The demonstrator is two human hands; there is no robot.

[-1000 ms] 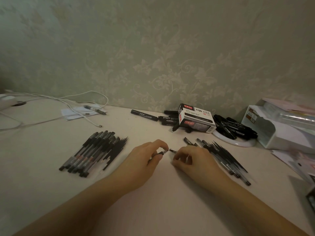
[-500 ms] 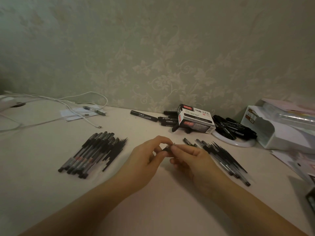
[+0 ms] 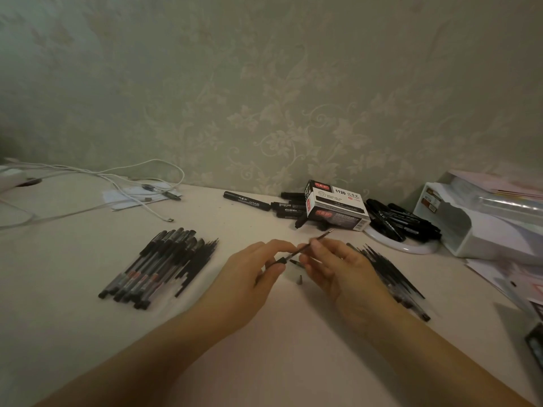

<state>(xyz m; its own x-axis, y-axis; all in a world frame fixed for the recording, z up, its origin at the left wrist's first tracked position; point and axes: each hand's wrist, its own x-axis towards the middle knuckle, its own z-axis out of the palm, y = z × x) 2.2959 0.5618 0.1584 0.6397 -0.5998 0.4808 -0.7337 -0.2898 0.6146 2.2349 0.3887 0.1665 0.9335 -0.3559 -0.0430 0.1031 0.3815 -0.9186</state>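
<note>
My left hand (image 3: 249, 277) and my right hand (image 3: 343, 268) meet over the middle of the pale table (image 3: 279, 333). Thumb and fingers of the left hand pinch a pen barrel (image 3: 276, 262), mostly hidden inside the hand. A thin dark refill (image 3: 323, 235) slants up and to the right out of the barrel, and my right hand pinches it near its middle. Between the hands a small dark cone-shaped pen tip (image 3: 299, 279) lies on the table.
A heap of capped pens (image 3: 152, 265) lies to the left, and several thin pens or refills (image 3: 393, 277) lie under my right wrist. At the back are a marker box (image 3: 338, 205), loose markers (image 3: 246, 201), a white plate (image 3: 411, 247) of markers, a white organizer (image 3: 476, 230) and white cables (image 3: 88, 174).
The hands were joined on the pen; now the right hand has drawn the refill out, up and to the right, and the small cone tip lies on the table.
</note>
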